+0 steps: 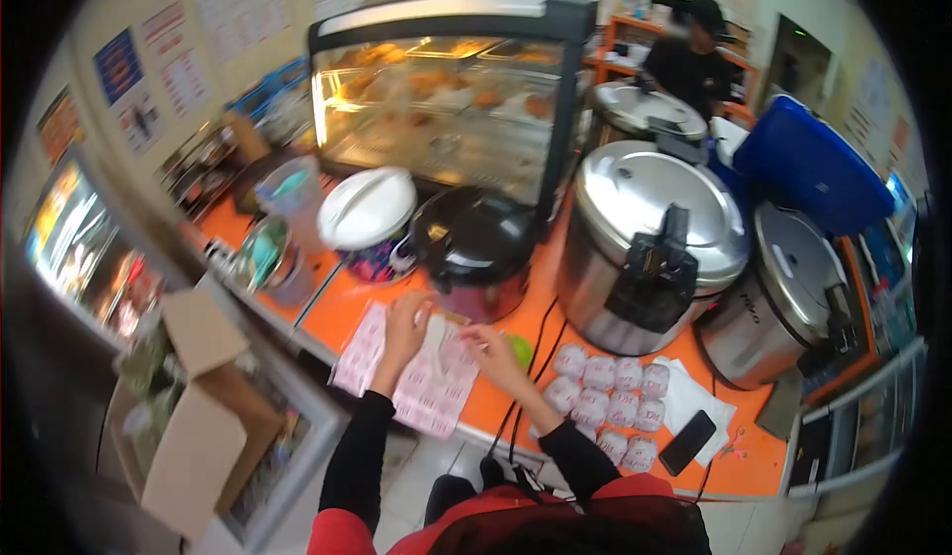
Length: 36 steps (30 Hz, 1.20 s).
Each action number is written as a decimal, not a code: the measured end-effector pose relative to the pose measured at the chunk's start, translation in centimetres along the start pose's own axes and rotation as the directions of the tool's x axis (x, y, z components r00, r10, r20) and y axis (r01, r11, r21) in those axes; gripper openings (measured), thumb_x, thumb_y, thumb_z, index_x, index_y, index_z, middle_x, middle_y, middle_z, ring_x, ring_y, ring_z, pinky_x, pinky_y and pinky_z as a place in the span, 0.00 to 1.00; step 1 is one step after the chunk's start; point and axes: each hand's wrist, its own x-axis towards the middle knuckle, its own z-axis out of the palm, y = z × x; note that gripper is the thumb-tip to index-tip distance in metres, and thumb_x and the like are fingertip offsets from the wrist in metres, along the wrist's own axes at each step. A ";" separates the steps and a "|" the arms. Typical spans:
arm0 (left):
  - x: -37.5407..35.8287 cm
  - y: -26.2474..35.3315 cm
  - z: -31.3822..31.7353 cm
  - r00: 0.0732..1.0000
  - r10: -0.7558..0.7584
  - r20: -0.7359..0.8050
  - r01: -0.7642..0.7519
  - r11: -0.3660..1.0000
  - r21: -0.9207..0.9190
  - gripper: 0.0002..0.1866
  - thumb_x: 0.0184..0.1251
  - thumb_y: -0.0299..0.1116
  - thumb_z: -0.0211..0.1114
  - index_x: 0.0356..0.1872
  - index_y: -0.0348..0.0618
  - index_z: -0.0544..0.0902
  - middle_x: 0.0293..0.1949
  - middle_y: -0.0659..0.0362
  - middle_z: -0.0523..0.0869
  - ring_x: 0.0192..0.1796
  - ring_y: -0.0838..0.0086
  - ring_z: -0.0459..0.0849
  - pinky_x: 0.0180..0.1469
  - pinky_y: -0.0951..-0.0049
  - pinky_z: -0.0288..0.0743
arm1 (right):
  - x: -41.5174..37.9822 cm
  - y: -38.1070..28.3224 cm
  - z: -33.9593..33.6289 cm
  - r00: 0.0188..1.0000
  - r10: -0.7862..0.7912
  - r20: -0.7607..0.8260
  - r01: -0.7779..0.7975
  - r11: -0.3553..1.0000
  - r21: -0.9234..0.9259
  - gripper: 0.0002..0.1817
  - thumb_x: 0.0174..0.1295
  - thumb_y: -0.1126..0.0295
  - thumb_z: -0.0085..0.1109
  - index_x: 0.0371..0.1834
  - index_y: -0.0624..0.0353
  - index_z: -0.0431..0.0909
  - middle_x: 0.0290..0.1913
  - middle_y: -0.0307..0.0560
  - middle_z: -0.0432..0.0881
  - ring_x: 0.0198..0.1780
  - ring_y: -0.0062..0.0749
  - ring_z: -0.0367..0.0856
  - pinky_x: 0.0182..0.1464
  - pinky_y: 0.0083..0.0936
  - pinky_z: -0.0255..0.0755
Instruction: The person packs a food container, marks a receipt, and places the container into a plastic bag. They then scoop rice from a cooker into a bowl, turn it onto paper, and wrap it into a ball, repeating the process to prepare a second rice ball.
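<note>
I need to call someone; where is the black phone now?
In the head view, the black phone lies right of the wrapped packets, on white paper before the steel cookers.

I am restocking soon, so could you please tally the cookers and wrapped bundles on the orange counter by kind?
Steel cookers: 3
Black cooker: 1
Wrapped bundles: about 10, too blurred for an exact count
Total: about 14

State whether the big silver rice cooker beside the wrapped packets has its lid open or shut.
Shut: the rice cooker has its domed lid lying flat on the pot, black latch down the front.
</note>
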 end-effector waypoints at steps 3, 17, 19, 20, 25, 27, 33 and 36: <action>8.0 -2.8 2.5 0.998 0.034 0.044 -0.036 0.998 0.045 0.18 0.70 0.38 0.48 0.57 0.44 0.72 0.62 0.55 0.70 0.70 0.60 0.58 0.68 0.50 0.45 | 3.6 -1.5 0.3 0.968 -0.158 -0.197 0.099 0.956 -0.277 0.16 0.55 0.72 0.58 0.48 0.57 0.73 0.48 0.46 0.75 0.51 0.37 0.73 0.49 0.32 0.68; 17.3 -7.9 3.9 0.908 0.279 0.314 -0.164 0.924 -0.346 0.18 0.55 0.44 0.66 0.40 0.42 0.81 0.52 0.61 0.78 0.71 0.62 0.58 0.64 0.37 0.18 | 11.0 4.1 -1.3 0.897 -0.441 -0.037 0.146 0.373 -0.916 0.30 0.48 0.57 0.63 0.59 0.34 0.69 0.66 0.35 0.62 0.68 0.37 0.55 0.66 0.59 0.40; 19.4 -5.1 1.6 0.923 0.260 0.284 -0.157 0.927 -0.340 0.16 0.57 0.43 0.65 0.37 0.40 0.82 0.49 0.61 0.80 0.69 0.60 0.61 0.66 0.40 0.22 | 12.6 0.9 -2.7 0.880 -0.473 -0.044 0.162 0.385 -0.908 0.30 0.48 0.58 0.63 0.59 0.35 0.70 0.66 0.36 0.61 0.67 0.39 0.57 0.66 0.59 0.40; 21.5 -4.0 0.3 0.893 0.272 0.357 -0.190 0.950 -0.250 0.17 0.59 0.44 0.62 0.38 0.39 0.82 0.50 0.59 0.79 0.69 0.60 0.60 0.66 0.40 0.24 | 13.9 -1.1 -3.9 0.887 -0.458 -0.059 0.143 0.394 -0.908 0.29 0.47 0.59 0.63 0.58 0.35 0.71 0.65 0.37 0.63 0.67 0.40 0.57 0.66 0.58 0.41; 28.3 0.9 -6.2 0.925 0.358 -0.128 -0.374 0.917 -0.140 0.20 0.62 0.42 0.59 0.52 0.44 0.76 0.57 0.55 0.73 0.69 0.56 0.58 0.67 0.41 0.28 | 24.5 -8.5 -10.0 0.687 -0.575 -0.443 -0.041 0.578 -0.815 0.19 0.56 0.68 0.57 0.52 0.47 0.73 0.52 0.48 0.71 0.56 0.46 0.68 0.59 0.43 0.57; 26.9 1.6 -9.5 0.888 0.361 -0.284 -0.413 0.898 -0.150 0.20 0.61 0.38 0.59 0.54 0.45 0.73 0.57 0.56 0.73 0.68 0.56 0.59 0.67 0.41 0.30 | 29.2 -7.1 -13.4 0.609 -0.573 -0.548 0.065 0.725 -0.686 0.13 0.60 0.69 0.52 0.49 0.52 0.72 0.48 0.51 0.73 0.51 0.48 0.71 0.53 0.40 0.63; 15.4 -4.0 -9.5 0.878 -0.077 -0.472 -0.207 0.829 -0.520 0.13 0.59 0.24 0.56 0.46 0.37 0.73 0.46 0.54 0.77 0.55 0.64 0.72 0.59 0.65 0.61 | 33.6 -5.5 -16.6 0.682 -0.404 -0.610 -0.306 0.599 -0.739 0.21 0.65 0.62 0.46 0.60 0.53 0.64 0.53 0.53 0.71 0.55 0.52 0.69 0.56 0.44 0.62; 8.6 -7.0 -5.6 0.909 -0.326 -0.260 0.069 0.733 -0.677 0.05 0.60 0.22 0.54 0.36 0.33 0.75 0.36 0.54 0.79 0.41 0.71 0.76 0.45 0.73 0.69 | 34.3 -2.5 -18.4 0.697 -0.507 -0.507 -0.244 0.497 -0.833 0.25 0.65 0.61 0.47 0.65 0.53 0.60 0.56 0.53 0.68 0.57 0.55 0.67 0.58 0.47 0.61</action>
